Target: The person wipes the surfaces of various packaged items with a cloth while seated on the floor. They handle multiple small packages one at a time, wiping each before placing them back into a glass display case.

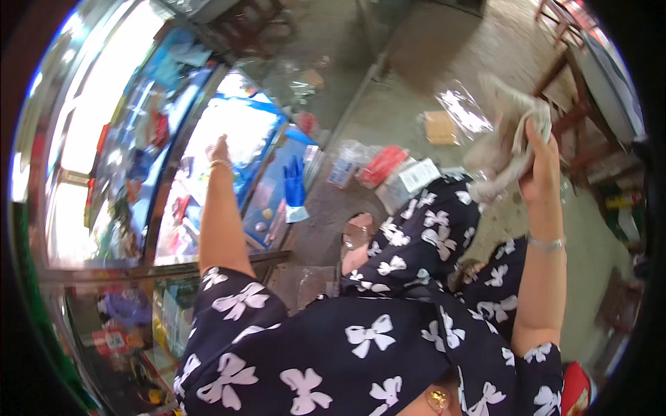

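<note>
On the right, my right hand [541, 164] grips a crumpled greyish-white cloth [510, 151], raised above the floor and beside my knee. My left arm reaches forward to a glass display case [148, 229], where my left hand [218, 151] lies over a bright, glaring pane. Glare and the small size hide its fingers, so whether it touches the glass is unclear. Just right of that hand, a blue glove [294, 182] with a white cuff shows at the case's side. Various packaged goods are visible behind the glass.
Plastic-wrapped packets lie on the floor before me: a red one [383, 165], a white-labelled one [416, 177], a blue-and-white one [342, 169] and a tan one [441, 127]. Wooden furniture legs [577, 112] stand at the right. Lower shelves [117, 338] hold more goods at the left.
</note>
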`<act>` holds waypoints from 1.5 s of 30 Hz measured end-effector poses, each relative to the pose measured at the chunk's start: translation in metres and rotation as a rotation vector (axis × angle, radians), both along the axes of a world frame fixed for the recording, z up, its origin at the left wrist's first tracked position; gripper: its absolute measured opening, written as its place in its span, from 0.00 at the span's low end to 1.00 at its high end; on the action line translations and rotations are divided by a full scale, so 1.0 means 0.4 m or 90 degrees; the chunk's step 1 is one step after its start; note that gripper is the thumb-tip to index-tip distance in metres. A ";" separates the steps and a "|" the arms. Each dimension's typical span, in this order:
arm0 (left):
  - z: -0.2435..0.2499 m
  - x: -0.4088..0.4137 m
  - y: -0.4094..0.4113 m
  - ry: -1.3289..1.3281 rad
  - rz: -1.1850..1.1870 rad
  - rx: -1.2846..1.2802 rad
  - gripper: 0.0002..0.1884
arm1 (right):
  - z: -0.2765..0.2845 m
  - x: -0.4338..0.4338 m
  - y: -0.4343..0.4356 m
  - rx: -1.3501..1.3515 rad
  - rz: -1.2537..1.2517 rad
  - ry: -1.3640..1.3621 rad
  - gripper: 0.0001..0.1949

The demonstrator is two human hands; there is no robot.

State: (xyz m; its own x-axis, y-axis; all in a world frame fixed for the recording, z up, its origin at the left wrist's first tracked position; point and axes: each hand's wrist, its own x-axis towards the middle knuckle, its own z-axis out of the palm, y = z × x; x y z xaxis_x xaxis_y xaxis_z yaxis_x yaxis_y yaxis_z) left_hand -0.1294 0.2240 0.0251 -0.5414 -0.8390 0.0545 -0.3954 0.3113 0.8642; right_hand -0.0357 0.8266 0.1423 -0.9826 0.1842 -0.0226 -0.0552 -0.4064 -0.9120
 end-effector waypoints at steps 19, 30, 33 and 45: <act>-0.406 0.123 0.888 -0.169 -0.806 -0.231 0.19 | 0.012 0.075 0.055 -0.154 -0.011 -0.012 0.30; -0.474 0.164 1.017 -0.389 -0.797 -0.474 0.41 | 0.045 0.199 0.173 -0.123 -0.035 -0.048 0.32; -0.499 0.170 1.017 -0.241 -0.782 -0.562 0.38 | 0.048 0.236 0.203 -0.037 -0.065 -0.069 0.28; -0.543 0.122 1.258 -0.244 -0.987 -0.406 0.19 | 0.090 0.296 0.241 -0.059 -0.042 0.053 0.28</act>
